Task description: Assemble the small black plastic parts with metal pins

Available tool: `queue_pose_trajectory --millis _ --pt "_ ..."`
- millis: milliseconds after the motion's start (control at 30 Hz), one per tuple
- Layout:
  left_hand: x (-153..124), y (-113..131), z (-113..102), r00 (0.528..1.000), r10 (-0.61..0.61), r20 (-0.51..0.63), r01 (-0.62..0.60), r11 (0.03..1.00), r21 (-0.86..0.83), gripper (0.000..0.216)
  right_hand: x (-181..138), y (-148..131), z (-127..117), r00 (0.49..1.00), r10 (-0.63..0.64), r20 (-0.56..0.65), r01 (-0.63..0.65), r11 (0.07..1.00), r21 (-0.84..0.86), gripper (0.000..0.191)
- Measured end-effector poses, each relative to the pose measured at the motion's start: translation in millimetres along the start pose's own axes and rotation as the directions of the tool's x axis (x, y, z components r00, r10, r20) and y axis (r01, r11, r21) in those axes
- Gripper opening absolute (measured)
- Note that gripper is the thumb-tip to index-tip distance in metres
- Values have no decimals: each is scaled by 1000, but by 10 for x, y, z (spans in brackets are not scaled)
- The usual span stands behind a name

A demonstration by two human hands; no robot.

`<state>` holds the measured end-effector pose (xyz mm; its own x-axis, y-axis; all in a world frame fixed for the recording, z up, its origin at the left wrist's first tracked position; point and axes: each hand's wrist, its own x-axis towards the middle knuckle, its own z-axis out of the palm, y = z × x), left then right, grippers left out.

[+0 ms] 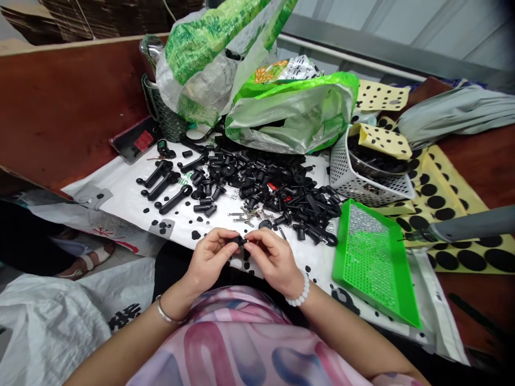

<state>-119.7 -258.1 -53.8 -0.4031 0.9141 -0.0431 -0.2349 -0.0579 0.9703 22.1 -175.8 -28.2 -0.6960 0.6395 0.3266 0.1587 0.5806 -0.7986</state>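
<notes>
Between the fingertips of both hands is a small black plastic part (240, 241), held near the front edge of the table. My left hand (212, 256) pinches it from the left, and my right hand (273, 257) pinches from the right; a tiny light-coloured bit shows by the right fingertips, too small to name. Just beyond the hands lie small metal pieces (243, 216). A large heap of black plastic parts (261, 177) spreads behind them. To its left, several longer black handle-shaped parts (175, 199) lie side by side.
A green perforated tray (404, 284) with small silvery pieces stands at right, a grey screwdriver-like tool (475, 224) reaching over its edge. Behind are a white basket (370, 187) and green-white plastic bags (293, 118). A phone (137, 140) lies at left. Yellow sheets (436, 177) carry black dots.
</notes>
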Motion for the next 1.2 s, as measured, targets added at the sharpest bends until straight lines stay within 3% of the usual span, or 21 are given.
queue_pose_trajectory --millis 100,300,500,633,933,1067,1133,1200 --pt "-7 -28 -10 1000 13 4 -13 1000 23 24 26 -8 -8 996 -85 25 87 988 -126 11" --pt "-23 -64 -34 990 138 8 -138 981 139 19 46 -27 4 995 -94 42 100 974 -205 13" --pt "-26 -45 -4 995 67 69 -70 997 44 17 41 -30 -49 994 -97 58 107 971 -216 12" --pt "-16 -32 4 998 20 56 -19 1000 -13 20 37 -32 -70 981 -185 58 193 959 -209 15" --pt "-33 -29 0 999 22 50 -24 999 48 20 13 15 -82 949 -307 74 316 911 -266 15" --pt "-51 -78 -5 982 180 55 -187 965 185 15 -24 21 -43 961 -275 9 269 932 -241 12" --pt "-52 -107 -25 938 331 102 -346 884 314 14 -56 33 -15 973 -230 -31 220 957 -189 11" --pt "-47 -130 -49 864 468 185 -500 756 423 17 -94 57 13 985 -163 -53 156 982 -110 9"
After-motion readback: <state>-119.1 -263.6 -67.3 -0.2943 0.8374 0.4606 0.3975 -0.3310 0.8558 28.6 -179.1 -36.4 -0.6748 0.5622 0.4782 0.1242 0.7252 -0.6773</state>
